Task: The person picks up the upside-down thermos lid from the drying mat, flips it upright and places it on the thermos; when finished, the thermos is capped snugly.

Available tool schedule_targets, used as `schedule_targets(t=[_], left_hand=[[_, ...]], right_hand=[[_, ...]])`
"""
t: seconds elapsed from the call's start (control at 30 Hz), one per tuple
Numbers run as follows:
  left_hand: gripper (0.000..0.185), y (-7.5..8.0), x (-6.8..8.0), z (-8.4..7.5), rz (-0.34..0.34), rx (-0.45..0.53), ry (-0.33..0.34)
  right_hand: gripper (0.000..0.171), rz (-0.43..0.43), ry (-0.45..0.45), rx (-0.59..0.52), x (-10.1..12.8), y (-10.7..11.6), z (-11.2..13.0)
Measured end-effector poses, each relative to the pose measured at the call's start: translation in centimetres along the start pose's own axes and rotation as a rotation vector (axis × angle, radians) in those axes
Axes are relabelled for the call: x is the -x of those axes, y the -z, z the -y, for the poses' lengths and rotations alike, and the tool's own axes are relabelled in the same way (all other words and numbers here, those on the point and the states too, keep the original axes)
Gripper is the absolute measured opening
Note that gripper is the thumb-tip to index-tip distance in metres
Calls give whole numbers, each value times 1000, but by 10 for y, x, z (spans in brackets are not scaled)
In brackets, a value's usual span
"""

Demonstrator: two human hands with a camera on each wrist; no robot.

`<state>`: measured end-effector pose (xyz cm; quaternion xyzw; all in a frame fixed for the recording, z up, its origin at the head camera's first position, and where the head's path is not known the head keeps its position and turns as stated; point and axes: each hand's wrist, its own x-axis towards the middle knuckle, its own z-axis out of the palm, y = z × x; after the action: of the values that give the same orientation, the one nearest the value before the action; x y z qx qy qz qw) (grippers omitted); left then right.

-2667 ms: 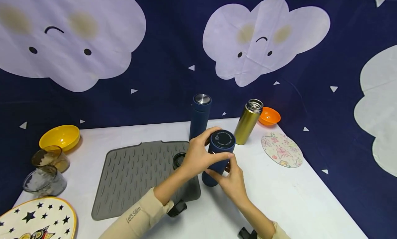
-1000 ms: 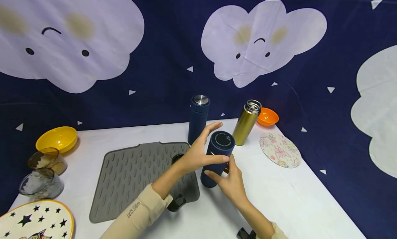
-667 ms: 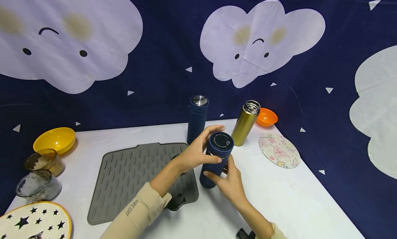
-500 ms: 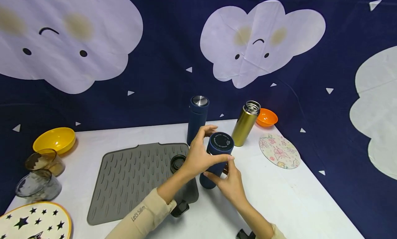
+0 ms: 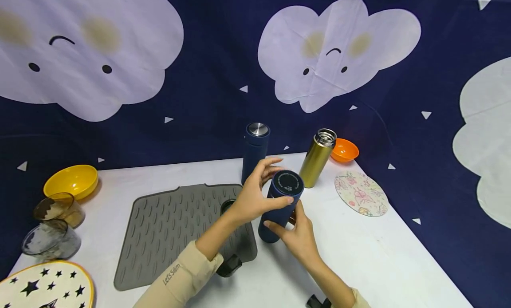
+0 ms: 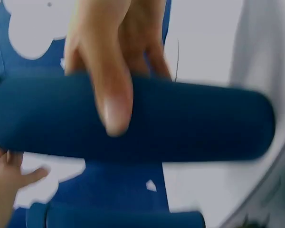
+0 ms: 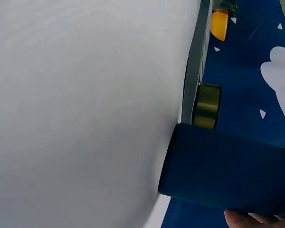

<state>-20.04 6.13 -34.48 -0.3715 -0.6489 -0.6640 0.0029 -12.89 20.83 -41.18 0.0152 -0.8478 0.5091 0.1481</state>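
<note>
Two hands on a blue bottle

Left hand [image 5: 251, 197] fingers curl around the blue bottle [image 5: 279, 206] top; right hand [image 5: 297, 237] fingers grip lower down.

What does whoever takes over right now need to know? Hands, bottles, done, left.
Left hand: fingers curled round the top of the near blue bottle, thumb across its side.
Right hand: holds the bottle's lower body; the base sits at the edge of the grey mat, tilted a little.
The bottle's cap is on; whether it is tight cannot be told.
A second blue bottle stands capped behind. The gold bottle stands open, no cap on it. A dark round lid lies on the mat by the left wrist.
Left, likely: finish with the held cap, then the gold bottle.
</note>
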Motion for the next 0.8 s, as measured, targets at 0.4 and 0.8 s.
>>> schedule_targets(t=[0.4, 0.8], left_hand=[[76, 15, -5, -4, 157, 68, 152], [84, 8, -5, 0, 150, 53, 93]], right_hand=[[81, 2, -23, -14, -1, -1, 3], [79, 26, -22, -24, -2, 1, 1]])
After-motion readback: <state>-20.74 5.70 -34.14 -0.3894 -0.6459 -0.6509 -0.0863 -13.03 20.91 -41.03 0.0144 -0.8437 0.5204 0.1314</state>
